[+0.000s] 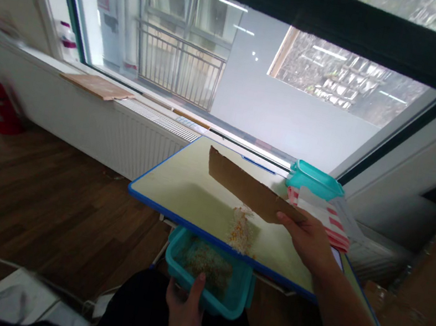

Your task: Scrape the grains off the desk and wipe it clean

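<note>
**Cardboard scraper at the grains, tub held under the table edge**

Cardboard in a long brown strip (247, 188) was pinched at its near end by the right hand (308, 238), thumb on top and fingers closed beneath. The strip reached away from that grip to the left and farther out, its lower edge on or just above the table (180, 184); which of the two could not be told. Just left of the gripping fingers lay a small heap of grains (240, 231), pale with some yellow among them, trailing toward the blue near edge.

Below that edge, and down to the left of the right-hand grip, the left hand (186, 309) held a teal tub (240, 297). Its thumb was hooked over the near rim; the fingers under it were hidden. The tub already held a loose bed of the same grain mix.

As a judgement, the step in hand was sweeping: the heap sat between the strip and the edge, directly above the tub's far side. A further stroke would call for the strip flat against the tabletop and the tub kept tight under the edge, since grains of this sort scatter and bounce easily.

Beyond the right hand's knuckles sat a teal lidded box (314, 179) and, touching the hand's far side, a red-and-white striped packet (324, 218).
</note>
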Demonstrator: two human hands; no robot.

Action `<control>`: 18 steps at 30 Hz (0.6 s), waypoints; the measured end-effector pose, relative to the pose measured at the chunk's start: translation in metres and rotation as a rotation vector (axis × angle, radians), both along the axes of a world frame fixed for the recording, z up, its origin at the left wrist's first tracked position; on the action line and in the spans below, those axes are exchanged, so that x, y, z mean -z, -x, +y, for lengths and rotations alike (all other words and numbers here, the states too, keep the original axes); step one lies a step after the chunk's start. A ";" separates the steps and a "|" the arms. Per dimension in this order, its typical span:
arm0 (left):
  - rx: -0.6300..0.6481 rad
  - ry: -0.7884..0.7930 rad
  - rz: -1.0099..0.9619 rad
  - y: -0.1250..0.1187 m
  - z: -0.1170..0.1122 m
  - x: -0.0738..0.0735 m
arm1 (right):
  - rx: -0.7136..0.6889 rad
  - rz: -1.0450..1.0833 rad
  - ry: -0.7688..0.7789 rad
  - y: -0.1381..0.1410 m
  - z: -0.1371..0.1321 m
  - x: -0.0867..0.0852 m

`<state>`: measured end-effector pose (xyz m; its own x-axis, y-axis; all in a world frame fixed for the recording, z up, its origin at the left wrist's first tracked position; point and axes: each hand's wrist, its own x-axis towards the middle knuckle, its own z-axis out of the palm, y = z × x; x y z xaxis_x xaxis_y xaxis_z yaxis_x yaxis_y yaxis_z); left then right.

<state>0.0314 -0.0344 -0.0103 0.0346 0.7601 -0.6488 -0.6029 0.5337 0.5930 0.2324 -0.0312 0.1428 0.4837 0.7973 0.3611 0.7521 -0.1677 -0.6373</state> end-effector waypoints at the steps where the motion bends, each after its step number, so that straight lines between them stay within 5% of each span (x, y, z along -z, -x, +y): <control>1: 0.011 0.016 -0.010 0.001 0.000 0.000 | -0.011 -0.001 0.006 0.000 0.001 0.000; 5: 0.043 0.116 -0.066 0.003 0.002 -0.006 | -0.068 -0.007 0.047 -0.002 0.006 0.002; 18: 0.002 0.064 -0.153 0.004 0.004 -0.013 | -0.143 -0.053 0.077 -0.007 0.000 0.006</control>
<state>0.0279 -0.0308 0.0026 0.1383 0.7172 -0.6831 -0.6821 0.5690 0.4593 0.2394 -0.0310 0.1369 0.3451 0.8828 0.3186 0.8041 -0.1030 -0.5856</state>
